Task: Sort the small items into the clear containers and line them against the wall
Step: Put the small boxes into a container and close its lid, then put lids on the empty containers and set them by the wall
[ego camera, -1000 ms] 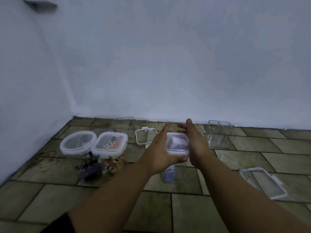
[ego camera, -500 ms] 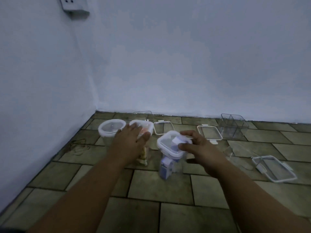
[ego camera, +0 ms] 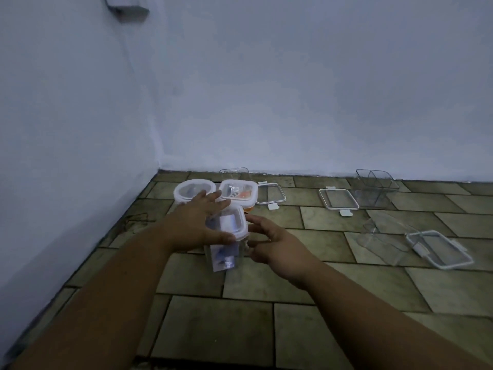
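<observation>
Two hands flank one lidded container [ego camera: 226, 236], upright on the floor tiles [ego camera: 240, 329]. Left hand [ego camera: 196, 225], fingers spread, covers its lid; right hand [ego camera: 272, 244], loosely open, sits just beside. The wall [ego camera: 293, 102] lies straight ahead, beyond two lidded neighbours [ego camera: 213, 192].

Single head-worn view looks forward and down toward the floor [ego camera: 240, 329] and room corner, close
</observation>
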